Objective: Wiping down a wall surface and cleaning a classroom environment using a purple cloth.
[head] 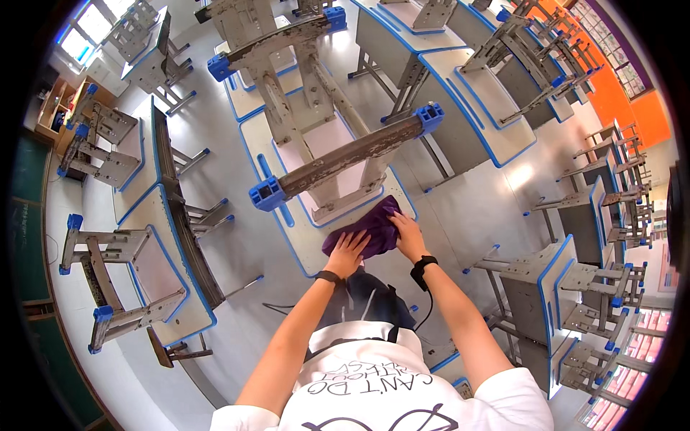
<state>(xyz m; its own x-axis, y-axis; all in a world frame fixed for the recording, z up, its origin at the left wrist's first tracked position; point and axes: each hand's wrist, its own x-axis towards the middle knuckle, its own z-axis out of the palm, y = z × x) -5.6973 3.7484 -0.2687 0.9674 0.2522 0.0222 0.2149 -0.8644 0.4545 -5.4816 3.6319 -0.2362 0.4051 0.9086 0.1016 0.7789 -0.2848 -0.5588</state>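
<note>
A bunched purple cloth lies on the near end of a pale desktop with blue edging. My left hand holds the cloth down at its left side, fingers spread over the fabric. On the cloth's right side, the fingers of my right hand curl over its edge; the palm side is hidden. Just beyond the cloth, an upturned stool rests seat-down on the same desk. Its worn metal foot bars, capped with blue plastic ends, reach up toward me.
Desks bearing upturned stools stand on both sides, including a left desk and a right desk. Desk legs stick into the grey floor aisles. A thin black cable hangs by my right forearm. A green chalkboard is at far left.
</note>
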